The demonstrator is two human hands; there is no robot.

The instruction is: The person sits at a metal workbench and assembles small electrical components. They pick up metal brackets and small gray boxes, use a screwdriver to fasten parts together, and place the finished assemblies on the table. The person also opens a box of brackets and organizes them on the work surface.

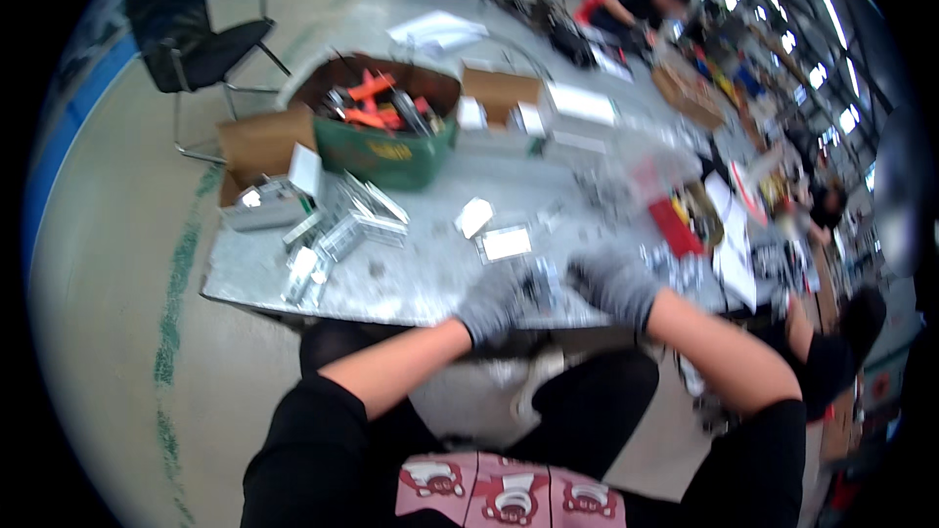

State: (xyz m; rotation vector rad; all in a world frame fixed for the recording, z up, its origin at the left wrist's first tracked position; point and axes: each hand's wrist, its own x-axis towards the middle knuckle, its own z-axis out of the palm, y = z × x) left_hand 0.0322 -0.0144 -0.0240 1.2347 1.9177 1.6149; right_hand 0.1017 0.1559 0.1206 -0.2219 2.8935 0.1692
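Note:
My left hand (pixel 492 303), in a grey work glove, is over the table's near edge. My right hand (pixel 616 286), gloved the same way, is just to its right. Small silver metal parts (pixel 548 279) show as a blur between them. Motion smears the fingers of both hands, so whether either one grips a part cannot be made out. Just beyond the left hand lies a flat silver rectangular piece (pixel 506 243) with a pale face. A smaller whitish block (pixel 474 217) sits behind it. Several shiny metal pieces (pixel 342 235) are heaped at the left.
On the grey metal table (pixel 421 279) stand a green bin (pixel 391 158) of orange-handled tools, an open cardboard box (pixel 266 210) and white boxes (pixel 577 110). A red container (pixel 675 227) and clear plastic bag (pixel 660 171) are to the right. Co-workers (pixel 641 15) sit farther off.

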